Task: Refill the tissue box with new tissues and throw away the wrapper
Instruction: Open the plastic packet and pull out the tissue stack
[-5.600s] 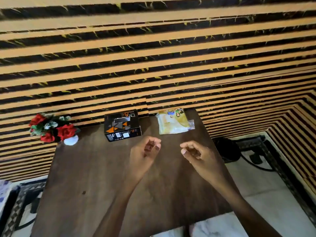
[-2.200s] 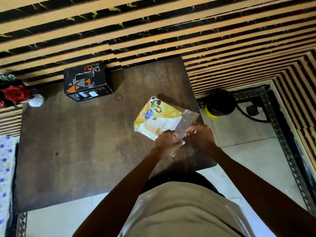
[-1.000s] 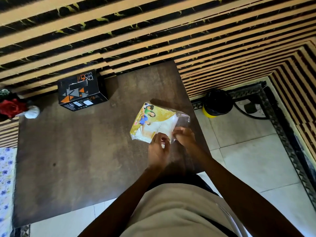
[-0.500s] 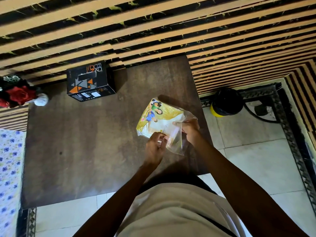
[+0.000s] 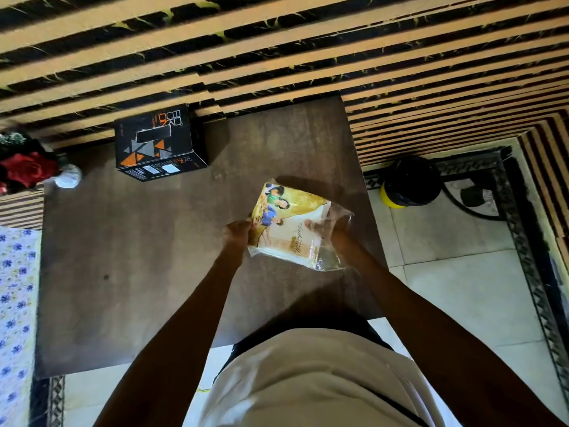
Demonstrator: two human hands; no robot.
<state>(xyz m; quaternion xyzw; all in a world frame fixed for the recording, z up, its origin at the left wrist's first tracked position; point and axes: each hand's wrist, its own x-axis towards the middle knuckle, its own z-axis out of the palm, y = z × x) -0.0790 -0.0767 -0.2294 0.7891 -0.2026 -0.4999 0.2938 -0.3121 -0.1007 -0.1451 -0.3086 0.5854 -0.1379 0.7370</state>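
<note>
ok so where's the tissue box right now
In the head view the black tissue box sits at the table's far left, against the striped wall, right of the red flowers and well away from both hands.

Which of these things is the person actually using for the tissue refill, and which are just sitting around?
In use: tissue pack, held by left hand and right hand; black tissue box; bin for the wrapper.

Lying about: red flowers; floral cloth.

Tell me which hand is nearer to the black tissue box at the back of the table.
Left. The left hand grips the tissue pack's left edge, on the side facing the tissue box. The right hand holds the pack's far edge, farther away.
</note>
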